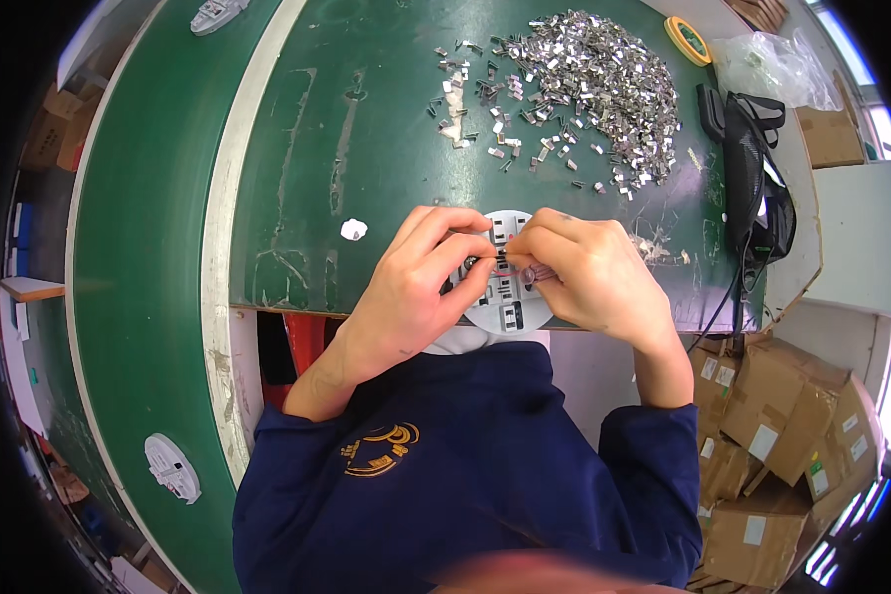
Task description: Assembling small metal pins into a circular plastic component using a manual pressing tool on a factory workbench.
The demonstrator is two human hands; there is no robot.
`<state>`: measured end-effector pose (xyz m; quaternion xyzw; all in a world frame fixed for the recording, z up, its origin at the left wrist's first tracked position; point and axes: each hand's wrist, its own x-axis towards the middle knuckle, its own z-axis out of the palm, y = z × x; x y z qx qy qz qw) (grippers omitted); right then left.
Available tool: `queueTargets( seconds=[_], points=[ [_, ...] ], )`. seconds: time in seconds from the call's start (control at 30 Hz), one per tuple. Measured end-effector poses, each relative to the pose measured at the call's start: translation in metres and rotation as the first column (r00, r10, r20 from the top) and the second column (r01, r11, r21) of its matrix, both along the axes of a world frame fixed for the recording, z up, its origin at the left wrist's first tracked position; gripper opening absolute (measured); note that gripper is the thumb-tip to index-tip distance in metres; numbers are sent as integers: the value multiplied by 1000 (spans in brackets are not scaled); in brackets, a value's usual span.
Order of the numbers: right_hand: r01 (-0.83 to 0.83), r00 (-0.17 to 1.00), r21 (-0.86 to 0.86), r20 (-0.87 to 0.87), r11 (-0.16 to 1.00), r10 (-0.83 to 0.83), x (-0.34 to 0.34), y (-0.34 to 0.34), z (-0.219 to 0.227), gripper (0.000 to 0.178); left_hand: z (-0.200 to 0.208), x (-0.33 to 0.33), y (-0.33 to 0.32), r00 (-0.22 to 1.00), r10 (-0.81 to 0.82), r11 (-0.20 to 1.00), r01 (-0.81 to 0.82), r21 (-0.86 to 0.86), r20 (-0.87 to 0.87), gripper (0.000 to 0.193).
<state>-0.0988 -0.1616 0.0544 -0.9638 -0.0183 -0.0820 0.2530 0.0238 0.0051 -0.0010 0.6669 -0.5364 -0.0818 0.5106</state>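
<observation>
A round white plastic housing [473, 319] with black slots and small parts lies at the near edge of the green table, partly hidden under my hands. My left hand [416, 267] is over its left side, thumb and forefinger pinched near the middle. From the right, my right hand [589, 267] comes in with its fingertips pinched close to the left ones. Something small and dark lies between the fingertips, too small to name. A thin reddish wire [510, 274] and a grey-purple bundle [537, 274] show beneath my right fingers.
A big heap of small metal clips [604, 89] covers the far right of the table [386, 129]. A yellow tape roll [687, 42], clear plastic bag [777, 67] and black bag [759, 188] sit at right. Green conveyor belt [148, 297] carries white housings [172, 467]; cardboard boxes [777, 396] stand lower right.
</observation>
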Motion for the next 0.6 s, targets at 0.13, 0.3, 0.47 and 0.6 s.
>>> queueTargets(
  seconds=[0.13,0.3,0.47,0.6],
  points=[
    [-26,999,-124,-29,992,22,3,10,6,21,0,1,1,1000,-1,1000,1,-1,2,15],
    [-61,994,-208,-96,976,42,5,23,11,18,-1,4,3,999,-32,999,32,7,-10,20],
    [-68,998,34,12,997,67,5,2,2,9,-3,4,9,997,-54,998,56,32,-50,51],
    [96,985,433,89,896,-148,8,3,14,27,2,-9,9,995,-49,991,38,127,83,90]
  ],
)
